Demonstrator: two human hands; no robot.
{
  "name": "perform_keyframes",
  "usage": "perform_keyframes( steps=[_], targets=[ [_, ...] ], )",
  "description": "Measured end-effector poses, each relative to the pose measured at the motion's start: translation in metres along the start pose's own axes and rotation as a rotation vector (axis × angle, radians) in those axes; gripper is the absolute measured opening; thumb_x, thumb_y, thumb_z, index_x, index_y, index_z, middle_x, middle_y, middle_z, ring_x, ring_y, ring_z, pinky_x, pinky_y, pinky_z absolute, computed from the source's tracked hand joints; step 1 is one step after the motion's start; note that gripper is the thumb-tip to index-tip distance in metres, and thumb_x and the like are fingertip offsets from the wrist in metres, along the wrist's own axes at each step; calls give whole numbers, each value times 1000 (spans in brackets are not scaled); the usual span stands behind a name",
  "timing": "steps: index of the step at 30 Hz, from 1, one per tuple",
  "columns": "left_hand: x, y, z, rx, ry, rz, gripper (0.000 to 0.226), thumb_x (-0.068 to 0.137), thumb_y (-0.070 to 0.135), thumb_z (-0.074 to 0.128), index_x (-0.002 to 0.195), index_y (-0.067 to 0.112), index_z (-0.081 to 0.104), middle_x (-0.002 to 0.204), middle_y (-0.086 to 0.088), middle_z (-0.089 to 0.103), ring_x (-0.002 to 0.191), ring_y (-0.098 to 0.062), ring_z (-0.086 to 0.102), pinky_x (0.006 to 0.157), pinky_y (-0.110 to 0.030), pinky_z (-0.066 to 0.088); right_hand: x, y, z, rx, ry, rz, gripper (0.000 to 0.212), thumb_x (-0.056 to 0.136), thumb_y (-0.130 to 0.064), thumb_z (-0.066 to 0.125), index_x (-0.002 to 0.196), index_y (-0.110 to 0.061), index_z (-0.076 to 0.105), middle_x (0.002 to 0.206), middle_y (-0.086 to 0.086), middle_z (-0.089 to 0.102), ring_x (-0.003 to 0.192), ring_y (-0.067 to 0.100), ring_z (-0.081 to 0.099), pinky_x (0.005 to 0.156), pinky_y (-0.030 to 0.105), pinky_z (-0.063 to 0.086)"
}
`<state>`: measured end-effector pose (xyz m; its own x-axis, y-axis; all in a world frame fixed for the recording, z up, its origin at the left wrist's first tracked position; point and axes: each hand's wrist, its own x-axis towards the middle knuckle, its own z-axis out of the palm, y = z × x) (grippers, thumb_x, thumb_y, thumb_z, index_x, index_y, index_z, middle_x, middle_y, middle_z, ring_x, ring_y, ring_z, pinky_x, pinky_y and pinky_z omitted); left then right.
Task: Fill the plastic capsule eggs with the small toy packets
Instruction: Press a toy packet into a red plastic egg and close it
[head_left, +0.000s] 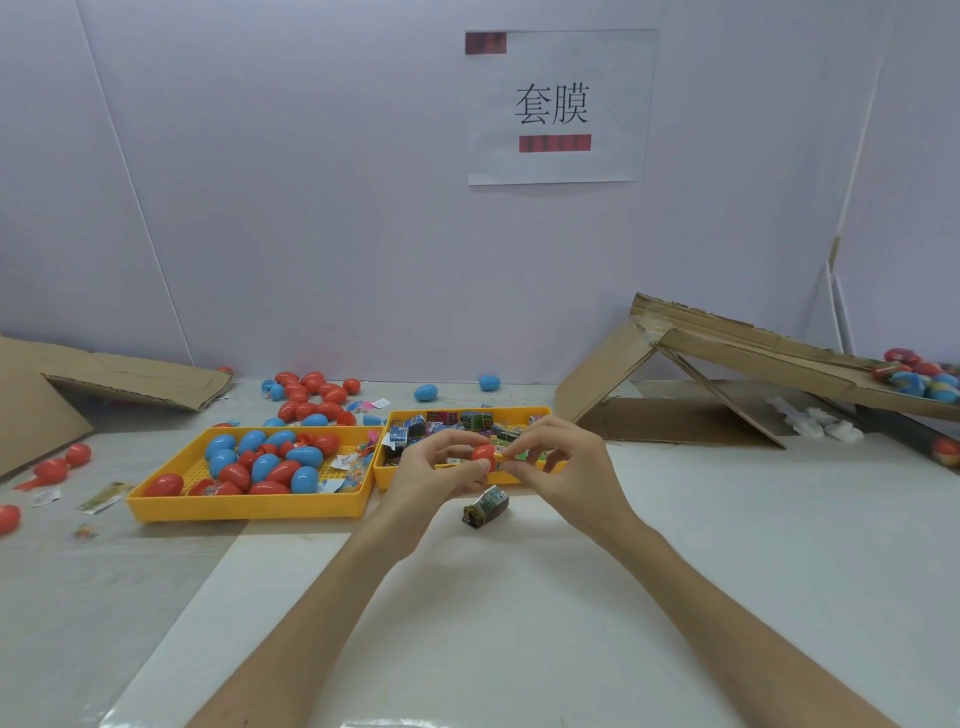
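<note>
A: Status on hands?
B: Pinching red egg (484, 453) in left hand (441, 467), fingers curled round it. Pinching small packet (500, 457) in right hand (561, 462), thumb and forefinger closed on it, touching egg's end.
A: Location vs packet tray (383, 477)?
B: Held just above its front edge. Spare packet (485, 506) lying on tabletop (519, 597) just in front of it. Egg tray (239, 506) sitting just beside its left side, holding red and blue eggs (265, 465).

cam: head, one wide-angle view | from: above the 6 o'clock edge of the worktop (701, 561) | facing: forward and down toward the back wall (311, 208) at 12 o'clock | range: near, left hand (436, 467) and right hand (563, 462) meeting just below frame centre
</note>
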<state>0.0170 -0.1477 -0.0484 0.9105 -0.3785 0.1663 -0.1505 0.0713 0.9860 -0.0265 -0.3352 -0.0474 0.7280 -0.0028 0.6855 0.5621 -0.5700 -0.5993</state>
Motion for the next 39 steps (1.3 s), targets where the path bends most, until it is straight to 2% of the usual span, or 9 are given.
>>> perform_keyframes(
  steps=[8,14,20,23,27,31,36,39],
  targets=[
    [0,0,2,49,16,-9,23,86,9,77,108,15,73,111,-14,70,100,-29,72,84,-37,62,-1,-1,0,2,-15,4,12,78,-8,84,87,-15,80,87,-4,67,77,15,63,59,31,52],
    [-1,0,2,52,7,-18,24,87,8,77,110,14,72,110,-13,70,96,-27,73,80,-33,61,0,-1,1,-7,-37,19,11,80,-9,83,88,-15,79,90,-3,69,81,13,64,62,26,51],
    [-1,-1,3,-29,-23,-41,21,91,15,72,112,10,70,103,-16,73,90,-27,74,79,-32,61,-1,-1,0,13,-46,36,13,79,-9,83,88,-18,80,92,-5,70,91,13,64,66,32,53],
    [-1,0,2,-25,-12,-39,19,92,15,72,110,8,70,101,-17,74,88,-27,74,76,-30,61,-1,-2,1,31,-55,31,17,78,-9,84,87,-23,80,94,-5,70,97,12,63,67,25,50],
    [-1,-1,2,-33,-19,-49,17,92,11,71,109,7,71,100,-18,74,86,-26,74,75,-29,61,-2,-4,0,26,-71,29,24,79,-10,83,94,-28,76,96,-10,72,95,9,65,69,13,47],
    [-2,-1,1,-60,-22,-56,17,93,8,69,110,5,70,97,-16,75,86,-27,75,76,-31,62,-2,-9,-1,42,-78,33,39,79,-10,83,99,-39,70,97,-16,72,95,6,66,72,13,50],
    [-3,1,1,-77,-43,-63,18,94,8,69,111,4,69,98,-15,77,89,-30,76,75,-30,61,-2,-8,-1,35,-96,47,31,81,-10,82,108,-23,74,101,-12,72,95,7,67,74,16,52],
    [-3,1,1,-110,-48,-77,19,93,7,69,112,3,69,101,-18,76,92,-33,75,76,-31,62,-2,-9,-1,33,-97,49,31,82,-11,81,110,-20,74,103,-9,72,97,8,66,76,15,52]
  ],
)
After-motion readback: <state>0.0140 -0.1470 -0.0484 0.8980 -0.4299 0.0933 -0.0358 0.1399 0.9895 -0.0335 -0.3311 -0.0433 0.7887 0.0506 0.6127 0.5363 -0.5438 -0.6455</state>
